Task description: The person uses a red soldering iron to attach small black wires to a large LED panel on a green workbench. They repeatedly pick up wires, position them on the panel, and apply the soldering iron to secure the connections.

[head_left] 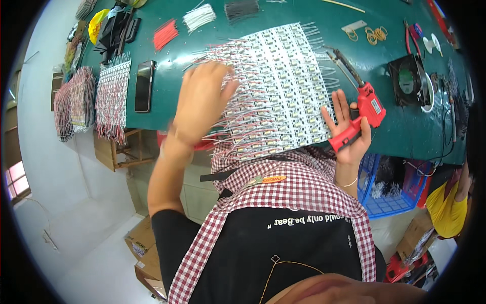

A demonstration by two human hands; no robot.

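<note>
A white panel of small circuit boards (283, 76) lies on the green table in front of me. Red and grey wires (238, 109) stick out over its left side, and wire loops (326, 71) stand along its right edge. My left hand (205, 93) is over the panel's left edge among the wires. It is smeared by motion and its fingertips are hidden. A red soldering gun (372, 106) lies across the palm of my right hand (349, 131), its handle under the thumb and its metal tip pointing away. Some fingers of that hand stretch toward the panel's right edge.
Red (165, 34), white (199, 17) and black wire bundles (241, 10) lie at the back. Left are a phone (145, 86) and wired panels (112, 96); right, rubber bands (376, 35), pliers (411, 38) and a black fan (407, 81). A blue basket (390, 205) stands below the table.
</note>
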